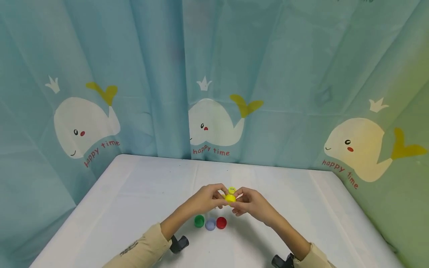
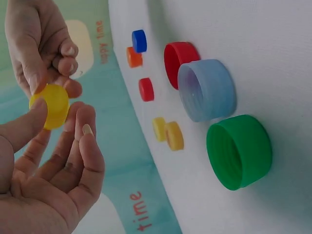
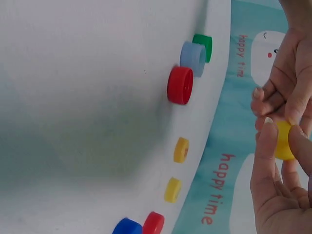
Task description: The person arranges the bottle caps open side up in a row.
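A yellow bottle cap (image 1: 230, 198) is held up over the white table between both hands. My left hand (image 1: 207, 199) pinches it from the left, its thumb (image 2: 30, 119) across the cap. From the other side, the thumb and fingers of my right hand (image 1: 253, 203) grip the same cap (image 3: 283, 141). Below the hands, a green cap (image 1: 199, 221), a light blue cap (image 1: 210, 224) and a red cap (image 1: 221, 223) stand in a row, open sides showing. In the head view a second yellow cap (image 1: 232, 190) shows just beyond the held one.
Farther back in the left wrist view lie smaller caps: blue (image 2: 139, 41), orange (image 2: 134, 57), red (image 2: 146, 89) and two yellow caps (image 2: 174, 136) side by side. A blue curtain (image 1: 161, 74) with whale prints hangs behind the table (image 1: 140, 193).
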Demonstrator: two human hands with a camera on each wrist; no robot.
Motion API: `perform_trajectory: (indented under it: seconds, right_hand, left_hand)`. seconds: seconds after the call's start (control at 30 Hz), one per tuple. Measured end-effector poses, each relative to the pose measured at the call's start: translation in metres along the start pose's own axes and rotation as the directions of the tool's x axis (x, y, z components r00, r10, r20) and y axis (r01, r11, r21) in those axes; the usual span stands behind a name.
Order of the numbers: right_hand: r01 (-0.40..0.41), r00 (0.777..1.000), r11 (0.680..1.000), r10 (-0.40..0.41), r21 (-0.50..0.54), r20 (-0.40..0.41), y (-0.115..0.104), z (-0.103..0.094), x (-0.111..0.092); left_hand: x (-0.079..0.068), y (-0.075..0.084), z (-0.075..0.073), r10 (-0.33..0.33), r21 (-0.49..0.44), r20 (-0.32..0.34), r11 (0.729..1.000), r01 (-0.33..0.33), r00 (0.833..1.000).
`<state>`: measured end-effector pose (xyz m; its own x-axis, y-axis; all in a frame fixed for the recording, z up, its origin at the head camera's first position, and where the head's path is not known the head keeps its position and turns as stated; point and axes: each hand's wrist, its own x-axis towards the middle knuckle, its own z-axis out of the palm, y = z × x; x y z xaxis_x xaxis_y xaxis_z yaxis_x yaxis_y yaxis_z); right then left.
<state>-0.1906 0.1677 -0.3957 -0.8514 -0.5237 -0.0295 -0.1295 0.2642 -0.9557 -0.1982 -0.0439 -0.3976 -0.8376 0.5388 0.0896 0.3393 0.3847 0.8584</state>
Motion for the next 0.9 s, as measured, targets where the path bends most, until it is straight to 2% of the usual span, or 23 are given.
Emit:
perform_trajectory:
  seconds: [0.13,0.27,0.43,0.53,0.7,0.9]
  right_hand:
    - [0.013,0.999,1.000,-0.014,-0.014,-0.030,0.001,-0.001,-0.006]
    - [0.063,0.997,0.991,-0.068,-0.115,-0.040,0.008,-0.005,-0.011]
    - [0.118,0.992,0.970,-0.125,-0.214,-0.018,0.013,-0.005,-0.015]
    - [0.153,0.986,0.951,-0.167,-0.267,-0.031,0.017,-0.006,-0.017]
    - [0.219,0.965,0.896,-0.258,-0.387,-0.051,0.022,-0.006,-0.017]
    - [0.230,0.955,0.835,-0.293,-0.500,-0.050,0.028,-0.007,-0.018]
  left_hand:
    - [0.002,0.001,0.002,0.034,0.013,0.007,0.999,-0.034,0.999]
    - [0.003,0.003,0.004,0.069,0.019,0.008,0.997,-0.069,0.998]
    - [0.001,0.001,0.007,0.098,0.075,0.017,0.992,-0.099,0.995]
    - [0.003,-0.001,0.010,0.104,0.117,0.021,0.988,-0.105,0.994]
    - [0.005,0.000,0.015,0.120,0.186,0.022,0.975,-0.122,0.993]
    - [0.008,0.000,0.019,0.063,0.271,0.079,0.959,-0.082,0.995]
